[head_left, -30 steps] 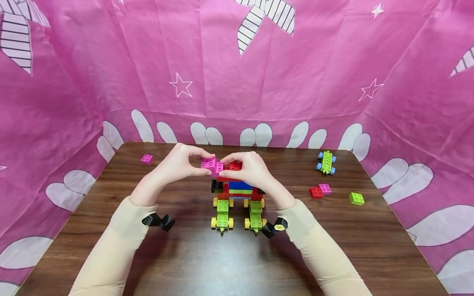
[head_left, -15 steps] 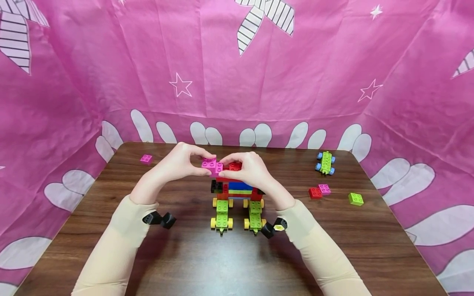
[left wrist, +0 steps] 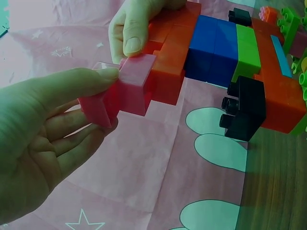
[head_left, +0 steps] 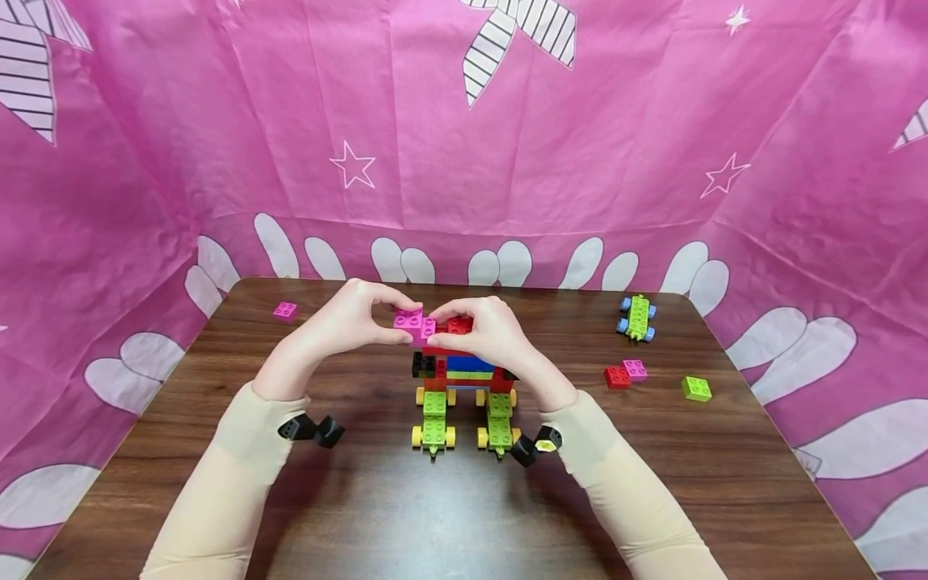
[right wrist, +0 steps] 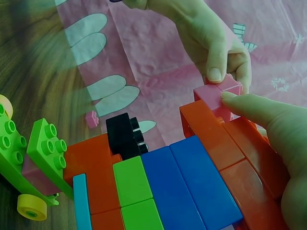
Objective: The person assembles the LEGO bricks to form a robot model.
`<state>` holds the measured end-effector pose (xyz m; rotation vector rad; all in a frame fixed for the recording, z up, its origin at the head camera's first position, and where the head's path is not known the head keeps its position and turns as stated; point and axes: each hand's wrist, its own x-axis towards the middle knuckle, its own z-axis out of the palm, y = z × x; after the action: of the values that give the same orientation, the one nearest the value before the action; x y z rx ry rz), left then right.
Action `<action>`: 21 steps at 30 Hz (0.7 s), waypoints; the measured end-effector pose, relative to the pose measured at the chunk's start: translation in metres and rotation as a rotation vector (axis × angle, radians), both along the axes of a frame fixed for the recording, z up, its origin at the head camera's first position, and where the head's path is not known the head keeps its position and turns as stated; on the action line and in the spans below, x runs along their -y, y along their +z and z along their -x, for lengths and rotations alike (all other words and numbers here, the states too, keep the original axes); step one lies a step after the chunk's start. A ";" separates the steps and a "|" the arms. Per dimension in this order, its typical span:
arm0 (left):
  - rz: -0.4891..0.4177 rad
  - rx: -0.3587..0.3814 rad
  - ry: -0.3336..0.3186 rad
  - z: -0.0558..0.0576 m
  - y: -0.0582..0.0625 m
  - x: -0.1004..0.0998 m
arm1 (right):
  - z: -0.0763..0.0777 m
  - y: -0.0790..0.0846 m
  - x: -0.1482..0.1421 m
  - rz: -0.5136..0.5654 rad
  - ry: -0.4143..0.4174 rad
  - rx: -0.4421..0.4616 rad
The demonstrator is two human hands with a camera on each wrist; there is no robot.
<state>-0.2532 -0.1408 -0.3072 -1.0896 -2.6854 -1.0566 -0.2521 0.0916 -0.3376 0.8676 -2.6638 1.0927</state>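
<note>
With thumb and fingers, my left hand (head_left: 351, 322) pinches a pink brick (left wrist: 100, 108) that sits against a second pink brick (left wrist: 136, 84). This second one stands at the upper left end of a tall toy-brick build, beside its red bricks (head_left: 458, 326). My right hand (head_left: 496, 332) pinches the second pink brick, its thumb on the face in the right wrist view; its other fingers are largely hidden behind the build. Below the red top come blue bricks (right wrist: 187, 184), lime bricks (right wrist: 134, 184), a black brick (left wrist: 244, 108) at the side, and green wheeled bases (head_left: 434, 427) with yellow wheels.
At the far left of the wooden table (head_left: 348, 499) lies a pink brick (head_left: 286, 311). To the right are a green car base (head_left: 638, 318) with blue wheels, a red brick (head_left: 617, 377) beside a pink brick (head_left: 635, 370), and a lime brick (head_left: 697, 389). Pink cloth (head_left: 449, 161) surrounds the table.
</note>
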 end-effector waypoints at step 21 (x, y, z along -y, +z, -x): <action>-0.040 -0.043 0.007 -0.001 -0.007 0.000 | 0.000 0.000 -0.001 -0.008 0.002 0.010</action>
<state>-0.2518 -0.1408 -0.3145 -1.0828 -2.6212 -1.0680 -0.2525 0.0923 -0.3371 0.8682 -2.6777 1.0900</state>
